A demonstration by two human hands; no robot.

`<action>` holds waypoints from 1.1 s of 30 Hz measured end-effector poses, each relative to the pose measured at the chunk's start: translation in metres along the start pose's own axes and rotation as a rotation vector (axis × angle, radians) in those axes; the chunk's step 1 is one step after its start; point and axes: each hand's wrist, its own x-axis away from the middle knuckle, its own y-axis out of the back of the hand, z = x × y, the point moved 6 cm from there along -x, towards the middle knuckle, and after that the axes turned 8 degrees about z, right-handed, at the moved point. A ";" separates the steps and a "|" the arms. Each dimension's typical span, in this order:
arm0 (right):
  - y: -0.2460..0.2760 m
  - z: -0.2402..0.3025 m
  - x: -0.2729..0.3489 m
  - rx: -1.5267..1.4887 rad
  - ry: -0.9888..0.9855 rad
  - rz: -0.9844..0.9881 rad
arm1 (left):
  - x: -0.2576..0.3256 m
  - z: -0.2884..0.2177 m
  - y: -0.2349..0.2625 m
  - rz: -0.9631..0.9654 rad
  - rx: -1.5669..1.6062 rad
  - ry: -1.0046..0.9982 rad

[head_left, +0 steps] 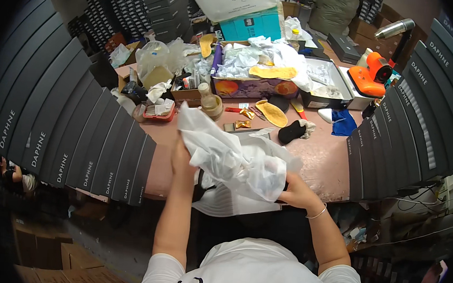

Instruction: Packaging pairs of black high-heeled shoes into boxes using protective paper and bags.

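Observation:
Over the near edge of the table I hold up a crumpled bundle of white tissue paper (235,166) between both hands. My left hand (181,156) grips its left side, with most of the fingers hidden behind the paper. My right hand (299,192) is closed on its lower right end, where a small dark part shows by the fingers. Something is wrapped inside, but the thin paper blurs its shape. Beneath the bundle lies more white sheeting (227,201) with faint ridges, and a dark edge shows beside it.
Tall stacks of dark shoeboxes stand at the left (73,124) and right (398,123). Farther back on the pink table (325,173) are a carton of crumpled paper (241,88), yellow insoles (272,113), a black shoe-shaped item (291,132), a blue cloth (344,123) and an orange device (370,75).

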 end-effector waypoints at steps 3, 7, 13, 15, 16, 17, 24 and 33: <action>0.036 -0.035 0.017 0.233 -0.164 -0.240 | 0.003 -0.071 -0.080 -0.300 -0.099 -0.252; 0.057 -0.090 0.029 -0.294 -0.378 -0.512 | 0.052 -0.073 -0.158 0.328 -0.406 -0.755; 0.104 -0.062 0.022 -0.151 -0.203 -0.315 | 0.068 0.118 -0.091 0.736 -1.240 0.315; 0.102 -0.050 0.028 -0.181 -0.241 -0.037 | 0.044 0.074 -0.066 0.459 -0.578 0.388; 0.099 -0.038 0.026 -0.104 -0.198 0.134 | 0.025 0.041 -0.073 0.343 -0.186 0.341; 0.090 -0.024 0.018 -0.074 -0.190 0.291 | 0.027 0.038 -0.086 0.477 -0.215 0.442; 0.014 0.051 -0.060 0.765 0.361 0.082 | 0.136 0.101 -0.060 0.426 0.399 0.918; -0.093 0.019 -0.057 0.503 0.143 -0.149 | 0.153 0.068 -0.074 -0.072 0.215 0.429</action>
